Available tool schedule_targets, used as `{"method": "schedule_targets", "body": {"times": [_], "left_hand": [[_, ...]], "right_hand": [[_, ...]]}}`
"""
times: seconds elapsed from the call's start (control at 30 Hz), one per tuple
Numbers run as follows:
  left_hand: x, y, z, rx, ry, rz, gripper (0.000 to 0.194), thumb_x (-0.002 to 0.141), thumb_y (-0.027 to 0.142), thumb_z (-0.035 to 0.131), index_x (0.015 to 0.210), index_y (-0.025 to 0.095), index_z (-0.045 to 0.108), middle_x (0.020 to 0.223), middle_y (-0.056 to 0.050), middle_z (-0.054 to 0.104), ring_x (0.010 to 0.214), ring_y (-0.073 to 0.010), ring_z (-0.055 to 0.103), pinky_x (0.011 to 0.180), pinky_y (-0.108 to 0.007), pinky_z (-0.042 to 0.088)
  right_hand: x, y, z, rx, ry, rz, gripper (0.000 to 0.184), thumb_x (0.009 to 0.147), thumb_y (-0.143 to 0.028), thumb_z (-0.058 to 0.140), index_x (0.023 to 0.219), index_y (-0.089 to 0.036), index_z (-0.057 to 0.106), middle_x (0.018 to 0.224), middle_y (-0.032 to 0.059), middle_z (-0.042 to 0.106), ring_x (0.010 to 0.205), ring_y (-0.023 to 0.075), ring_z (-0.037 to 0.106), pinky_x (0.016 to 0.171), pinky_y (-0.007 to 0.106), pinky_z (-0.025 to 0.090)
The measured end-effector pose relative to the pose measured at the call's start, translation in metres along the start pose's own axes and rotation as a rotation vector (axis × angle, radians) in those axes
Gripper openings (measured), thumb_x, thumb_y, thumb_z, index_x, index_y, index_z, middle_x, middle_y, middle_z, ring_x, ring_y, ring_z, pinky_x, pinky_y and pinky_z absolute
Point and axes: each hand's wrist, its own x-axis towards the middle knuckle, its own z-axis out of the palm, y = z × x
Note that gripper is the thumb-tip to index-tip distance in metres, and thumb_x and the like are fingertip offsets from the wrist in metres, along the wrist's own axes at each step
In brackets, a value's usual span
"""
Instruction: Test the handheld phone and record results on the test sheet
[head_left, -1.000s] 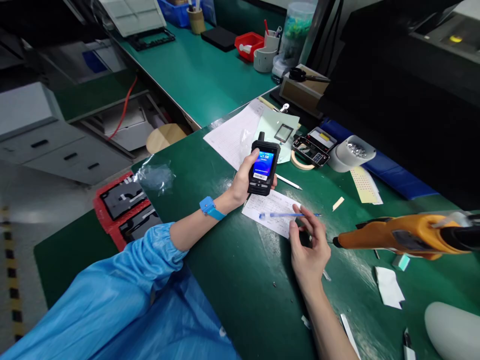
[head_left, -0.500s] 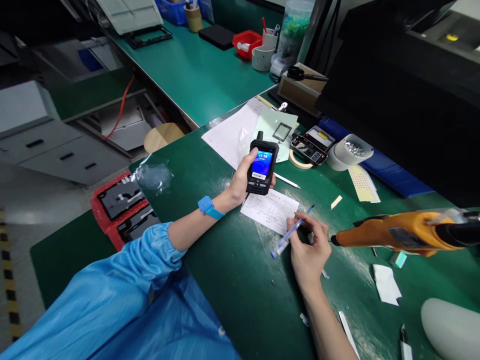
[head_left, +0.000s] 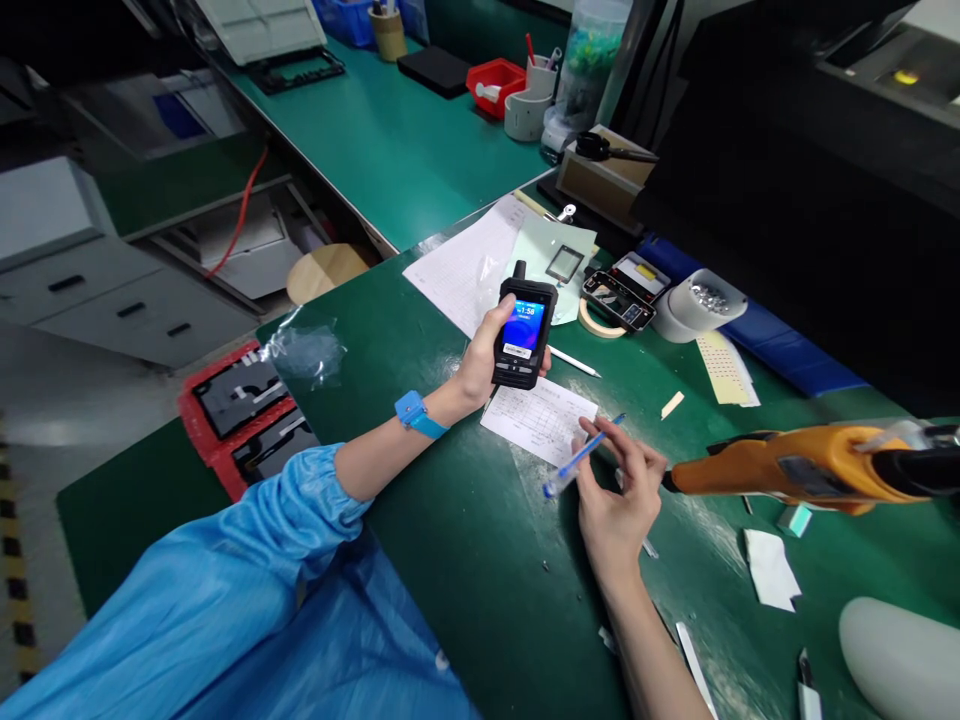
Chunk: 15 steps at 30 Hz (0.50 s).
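My left hand [head_left: 480, 362] is wrapped round a black handheld phone [head_left: 523, 332] with a lit blue screen, held upright above the green mat. A blue strap sits on that wrist [head_left: 414, 412]. My right hand [head_left: 619, 495] pinches a blue pen [head_left: 582, 456] between its fingers, the pen slanting over the edge of a small printed paper slip [head_left: 540, 420] that lies flat just below the phone.
An orange electric screwdriver [head_left: 802, 470] hangs at the right. A white cup of screws [head_left: 699, 303], an opened device [head_left: 627, 290], a tape ring [head_left: 596, 325], paper sheets [head_left: 469, 265] and a red tray [head_left: 240, 420] lie around. White scraps [head_left: 771, 568] lie at the right.
The pen has swung in my right hand from lying level to slanting, tip up and to the right. The phone and left hand have stayed in place.
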Motion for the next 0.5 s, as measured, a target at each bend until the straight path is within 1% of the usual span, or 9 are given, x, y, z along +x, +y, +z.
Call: {"method": "schedule_targets", "body": {"times": [0.07, 0.13, 0.2, 0.23, 0.3, 0.37, 0.4, 0.5], "left_hand": [[-0.0002, 0.0003, 0.0002, -0.009, -0.003, 0.002, 0.073, 0.099, 0.088, 0.049, 0.094, 0.02, 0.073, 0.068, -0.006, 0.073, 0.055, -0.0183, 0.071, 0.051, -0.029, 0.056], [-0.0001, 0.0004, 0.0008, -0.011, -0.006, 0.006, 0.073, 0.1, 0.088, 0.048, 0.097, 0.019, 0.075, 0.067, -0.006, 0.073, 0.055, -0.0182, 0.071, 0.051, -0.028, 0.056], [0.0003, 0.0, 0.0013, -0.008, -0.001, 0.002, 0.072, 0.099, 0.086, 0.048, 0.098, 0.019, 0.075, 0.066, -0.006, 0.072, 0.056, -0.0188, 0.071, 0.051, -0.028, 0.056], [0.0006, -0.0004, 0.0014, -0.006, 0.001, -0.004, 0.071, 0.099, 0.086, 0.049, 0.097, 0.02, 0.075, 0.066, -0.006, 0.071, 0.057, -0.0191, 0.072, 0.052, -0.028, 0.057], [0.0012, -0.0015, 0.0011, -0.005, -0.004, -0.01, 0.069, 0.097, 0.086, 0.051, 0.093, 0.021, 0.074, 0.065, -0.005, 0.07, 0.057, -0.0193, 0.072, 0.053, -0.029, 0.057], [0.0014, -0.0025, 0.0004, -0.014, -0.01, 0.001, 0.068, 0.097, 0.086, 0.053, 0.091, 0.021, 0.073, 0.064, -0.004, 0.069, 0.057, -0.0192, 0.072, 0.055, -0.029, 0.059], [0.0013, -0.0028, 0.0001, -0.019, -0.009, 0.006, 0.067, 0.097, 0.086, 0.053, 0.091, 0.021, 0.073, 0.064, -0.004, 0.069, 0.057, -0.0191, 0.072, 0.056, -0.029, 0.059], [0.0007, -0.0025, -0.0002, -0.023, 0.001, -0.002, 0.069, 0.1, 0.085, 0.05, 0.096, 0.021, 0.075, 0.065, -0.004, 0.072, 0.057, -0.019, 0.073, 0.055, -0.029, 0.059]], "right_hand": [[0.0029, -0.0026, -0.0003, -0.018, 0.088, -0.023, 0.027, 0.103, -0.05, 0.08, 0.111, -0.024, 0.079, 0.089, 0.0045, 0.078, 0.092, 0.0257, 0.071, 0.088, 0.042, 0.06], [0.0056, -0.004, 0.0004, -0.017, 0.157, -0.03, 0.036, 0.102, -0.058, 0.08, 0.091, -0.025, 0.072, 0.078, 0.0005, 0.07, 0.081, 0.0226, 0.064, 0.08, 0.037, 0.053], [0.0072, -0.0041, 0.0013, 0.003, 0.18, -0.015, 0.043, 0.101, -0.061, 0.08, 0.08, -0.026, 0.066, 0.074, -0.0012, 0.064, 0.076, 0.021, 0.058, 0.076, 0.035, 0.049], [0.0074, -0.0037, 0.0017, 0.008, 0.177, -0.008, 0.043, 0.101, -0.06, 0.08, 0.08, -0.026, 0.065, 0.073, -0.0014, 0.063, 0.076, 0.0209, 0.058, 0.076, 0.035, 0.048], [0.0068, -0.0027, 0.002, -0.008, 0.153, -0.003, 0.034, 0.101, -0.055, 0.081, 0.088, -0.025, 0.072, 0.077, -0.0003, 0.068, 0.08, 0.0225, 0.061, 0.08, 0.037, 0.05], [0.0051, -0.0014, 0.0017, -0.037, 0.116, -0.005, 0.021, 0.102, -0.046, 0.08, 0.104, -0.025, 0.078, 0.088, 0.0027, 0.076, 0.089, 0.025, 0.065, 0.086, 0.039, 0.053], [0.0042, -0.0006, 0.0014, -0.053, 0.095, -0.007, 0.019, 0.103, -0.042, 0.078, 0.112, -0.026, 0.08, 0.096, 0.0043, 0.08, 0.095, 0.0263, 0.067, 0.09, 0.041, 0.054], [0.0013, 0.0021, -0.0006, -0.105, 0.052, -0.033, 0.029, 0.105, -0.033, 0.071, 0.132, -0.027, 0.08, 0.111, 0.0074, 0.084, 0.105, 0.0287, 0.068, 0.099, 0.047, 0.056]]}}
